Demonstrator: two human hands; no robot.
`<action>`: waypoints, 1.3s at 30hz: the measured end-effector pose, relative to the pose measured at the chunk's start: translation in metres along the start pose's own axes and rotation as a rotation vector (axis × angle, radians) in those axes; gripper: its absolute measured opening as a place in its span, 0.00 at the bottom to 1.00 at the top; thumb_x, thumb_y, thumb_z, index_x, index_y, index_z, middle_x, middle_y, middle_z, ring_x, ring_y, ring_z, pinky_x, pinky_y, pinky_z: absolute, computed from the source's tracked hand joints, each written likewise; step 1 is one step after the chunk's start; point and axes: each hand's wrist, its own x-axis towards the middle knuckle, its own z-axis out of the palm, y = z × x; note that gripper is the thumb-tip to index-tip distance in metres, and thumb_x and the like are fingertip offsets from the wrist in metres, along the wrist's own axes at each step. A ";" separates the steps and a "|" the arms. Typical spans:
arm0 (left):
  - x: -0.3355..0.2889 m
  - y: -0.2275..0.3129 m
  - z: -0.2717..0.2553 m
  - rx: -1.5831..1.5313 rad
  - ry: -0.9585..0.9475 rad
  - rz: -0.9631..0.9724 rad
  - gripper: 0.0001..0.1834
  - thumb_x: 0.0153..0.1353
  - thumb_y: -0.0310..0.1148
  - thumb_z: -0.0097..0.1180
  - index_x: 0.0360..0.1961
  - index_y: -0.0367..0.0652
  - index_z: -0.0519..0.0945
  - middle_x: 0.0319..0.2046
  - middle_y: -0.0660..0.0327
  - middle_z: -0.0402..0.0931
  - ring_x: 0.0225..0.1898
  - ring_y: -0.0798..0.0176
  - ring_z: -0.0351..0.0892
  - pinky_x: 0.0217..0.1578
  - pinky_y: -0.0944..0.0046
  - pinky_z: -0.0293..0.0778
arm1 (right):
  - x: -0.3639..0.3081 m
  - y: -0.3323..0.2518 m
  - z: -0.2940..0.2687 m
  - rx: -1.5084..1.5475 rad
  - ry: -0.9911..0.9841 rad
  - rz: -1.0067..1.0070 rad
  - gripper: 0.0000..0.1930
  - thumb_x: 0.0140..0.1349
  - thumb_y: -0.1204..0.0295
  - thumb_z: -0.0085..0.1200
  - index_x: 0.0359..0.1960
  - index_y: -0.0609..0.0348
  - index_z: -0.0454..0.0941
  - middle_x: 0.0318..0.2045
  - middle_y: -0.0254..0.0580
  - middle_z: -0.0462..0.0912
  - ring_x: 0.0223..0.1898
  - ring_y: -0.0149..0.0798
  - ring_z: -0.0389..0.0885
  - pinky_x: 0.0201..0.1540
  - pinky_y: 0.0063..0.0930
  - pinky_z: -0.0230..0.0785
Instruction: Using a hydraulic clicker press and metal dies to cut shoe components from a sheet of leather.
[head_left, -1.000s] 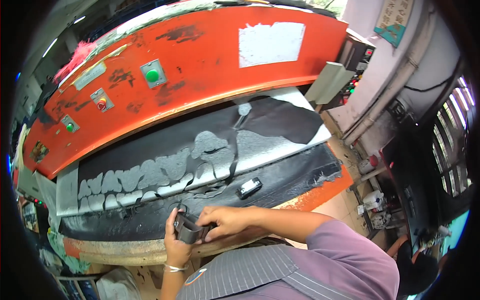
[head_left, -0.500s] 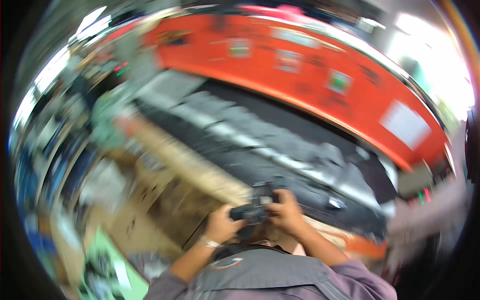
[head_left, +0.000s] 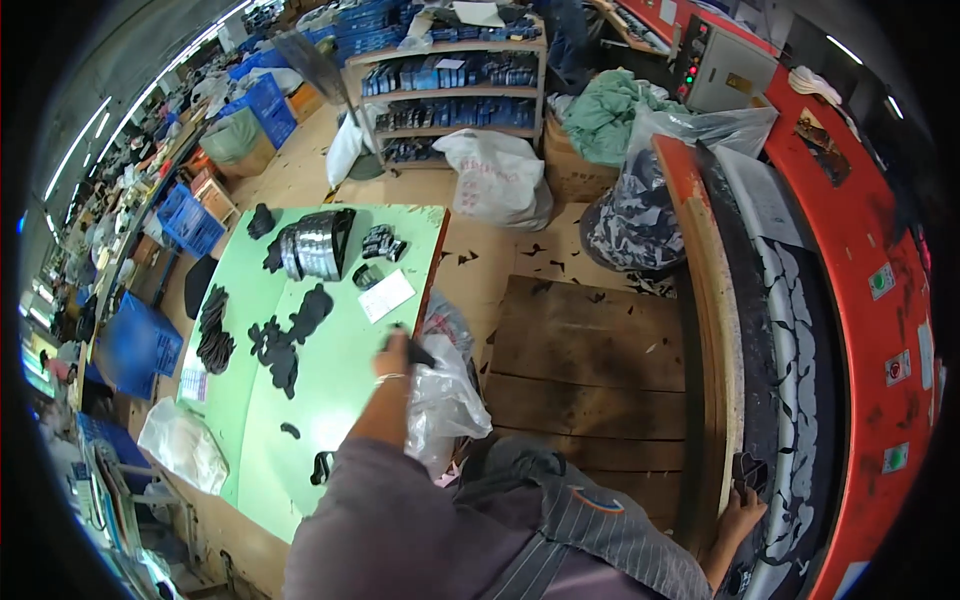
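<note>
Hollow black cutting die (head_left: 748, 470) is in the grasp of our right hand (head_left: 740, 517), well to the right of the green table (head_left: 250, 460), on the table-facing side of the red press (head_left: 862, 240). Our left hand (head_left: 393, 358) is at the green table's right edge and seems to grip a dark piece (head_left: 420, 351); blur there keeps us from telling whether it is one or several. Beside that edge of the table, just below this hand, is a clear plastic bag (head_left: 445, 400).

By our judgement, the work is part done. Loose dark cut-outs (head_left: 275, 350) lie mid-table, a pile of dark strips (head_left: 214, 338) towards the table's left edge, and a shiny black bundle (head_left: 313, 250) near its far end, with a white card (head_left: 386, 296) by its right edge. Across from the table, the black sheet (head_left: 826, 370) on the press bed shows rows of shaped gaps, so a good deal looks cut; its plain strip farthest from the table looks uncut.
</note>
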 end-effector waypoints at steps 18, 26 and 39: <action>0.022 0.307 0.100 -0.265 -0.716 0.308 0.26 0.59 0.53 0.58 0.39 0.36 0.82 0.26 0.54 0.80 0.25 0.56 0.77 0.30 0.57 0.74 | 0.050 -0.068 0.037 0.427 0.181 0.052 0.15 0.48 0.70 0.64 0.41 0.50 0.80 0.49 0.54 0.73 0.54 0.58 0.68 0.56 0.43 0.65; -0.211 0.552 0.160 -0.481 -0.899 0.870 0.22 0.67 0.41 0.52 0.17 0.42 0.69 0.13 0.69 0.62 0.15 0.77 0.56 0.15 0.71 0.54 | -0.080 0.094 -0.077 0.229 0.439 0.254 0.13 0.44 0.76 0.63 0.35 0.50 0.81 0.50 0.53 0.72 0.49 0.55 0.70 0.51 0.42 0.67; -0.635 0.658 0.169 -0.341 -1.390 2.261 0.16 0.61 0.39 0.56 0.48 0.43 0.80 0.48 0.56 0.79 0.55 0.52 0.74 0.59 0.51 0.62 | -0.142 0.156 -0.110 0.273 0.196 0.367 0.18 0.51 0.64 0.64 0.45 0.44 0.81 0.48 0.55 0.72 0.46 0.54 0.71 0.49 0.40 0.69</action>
